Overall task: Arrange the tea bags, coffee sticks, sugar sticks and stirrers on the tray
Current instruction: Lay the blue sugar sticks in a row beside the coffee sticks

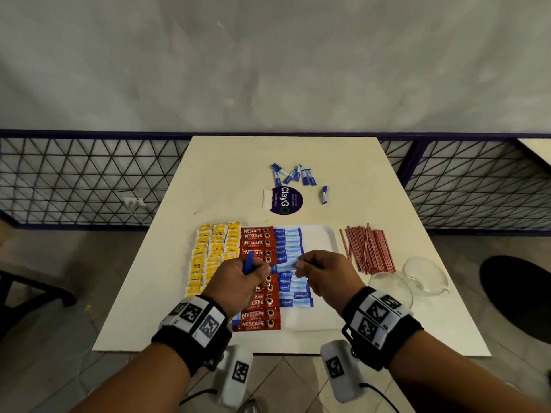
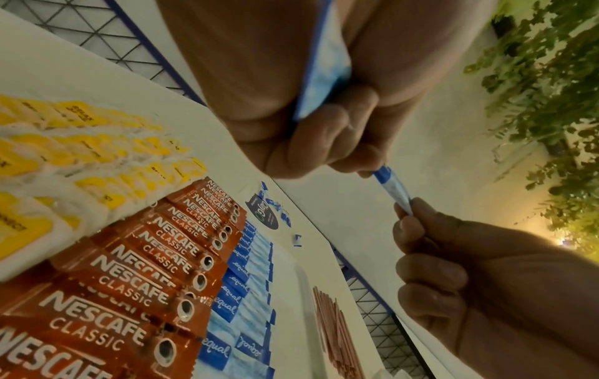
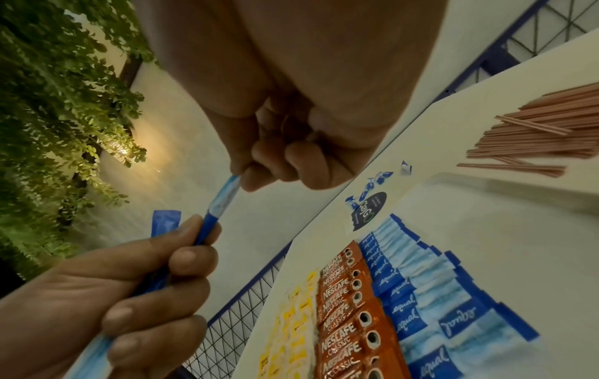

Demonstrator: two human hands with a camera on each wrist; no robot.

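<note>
Right hand pinches one end of a thin blue paper sugar stick; left hand, fisted round spare sticks, pinches the other, above the white plastic tray's middle rows. Light, floppy, probably tearable: best held by the ends.

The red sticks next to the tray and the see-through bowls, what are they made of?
The stirrers look like thin plastic: striped red and white, straight, very slim, with a slight sheen. Paper can't be ruled out. The two bowls look like clear glass or hard clear plastic: the table shows through them and their rims catch bright glints.
</note>
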